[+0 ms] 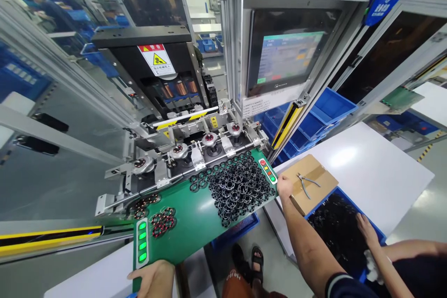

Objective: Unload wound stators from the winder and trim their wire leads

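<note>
Left hand [156,276], seven o'clock, one digit out, rest can't tell; right hand [285,187], four, fingers can't tell. Green table [193,214] between, black rings [240,186] near six. Best: fingers clear of spindles [209,139].

One green worktop [199,221] and four round fixtures [209,139] are shown. Four left-panel buttons [142,246] and one pair of pliers [302,179] appear.

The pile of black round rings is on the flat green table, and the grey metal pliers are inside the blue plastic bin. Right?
Not quite: the grey metal pliers lie on the brown cardboard, as the head view shows. The rings are on the green table.
</note>
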`<state>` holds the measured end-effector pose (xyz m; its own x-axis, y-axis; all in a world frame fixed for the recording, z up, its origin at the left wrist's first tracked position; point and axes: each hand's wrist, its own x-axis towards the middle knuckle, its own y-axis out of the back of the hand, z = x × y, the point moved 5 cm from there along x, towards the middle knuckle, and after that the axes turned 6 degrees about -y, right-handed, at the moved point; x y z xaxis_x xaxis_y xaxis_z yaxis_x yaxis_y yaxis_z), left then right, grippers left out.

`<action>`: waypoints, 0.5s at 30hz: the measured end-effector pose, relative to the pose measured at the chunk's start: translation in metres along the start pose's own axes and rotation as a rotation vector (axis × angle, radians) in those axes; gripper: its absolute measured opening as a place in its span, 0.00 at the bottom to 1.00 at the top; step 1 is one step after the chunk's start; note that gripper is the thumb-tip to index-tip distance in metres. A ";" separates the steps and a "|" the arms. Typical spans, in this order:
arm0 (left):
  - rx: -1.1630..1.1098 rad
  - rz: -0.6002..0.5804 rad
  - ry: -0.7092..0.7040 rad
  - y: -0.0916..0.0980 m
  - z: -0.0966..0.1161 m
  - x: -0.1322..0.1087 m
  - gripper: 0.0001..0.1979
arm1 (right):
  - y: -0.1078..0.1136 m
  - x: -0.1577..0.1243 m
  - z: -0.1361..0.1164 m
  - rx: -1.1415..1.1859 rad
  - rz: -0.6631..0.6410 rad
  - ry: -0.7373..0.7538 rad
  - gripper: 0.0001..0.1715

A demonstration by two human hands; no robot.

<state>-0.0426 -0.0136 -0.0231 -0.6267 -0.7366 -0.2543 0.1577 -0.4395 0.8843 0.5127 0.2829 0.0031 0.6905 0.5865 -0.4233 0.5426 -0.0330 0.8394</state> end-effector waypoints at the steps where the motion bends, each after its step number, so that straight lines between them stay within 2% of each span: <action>1: 0.022 0.010 0.058 0.002 -0.002 -0.001 0.38 | 0.000 0.000 0.000 0.001 -0.003 -0.001 0.19; 6: 0.077 0.006 0.106 0.005 -0.009 -0.004 0.39 | -0.001 0.001 0.000 0.009 -0.015 -0.006 0.19; 12: 0.073 0.002 0.118 0.000 -0.015 0.002 0.40 | -0.002 0.004 0.001 0.022 -0.024 -0.021 0.20; 15: 0.067 0.013 0.109 -0.001 -0.014 0.004 0.35 | -0.003 0.006 0.003 0.043 -0.017 -0.045 0.16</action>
<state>-0.0340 -0.0232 -0.0304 -0.5381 -0.7948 -0.2806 0.1113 -0.3970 0.9110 0.5161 0.2842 -0.0027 0.7012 0.5503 -0.4533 0.5738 -0.0584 0.8169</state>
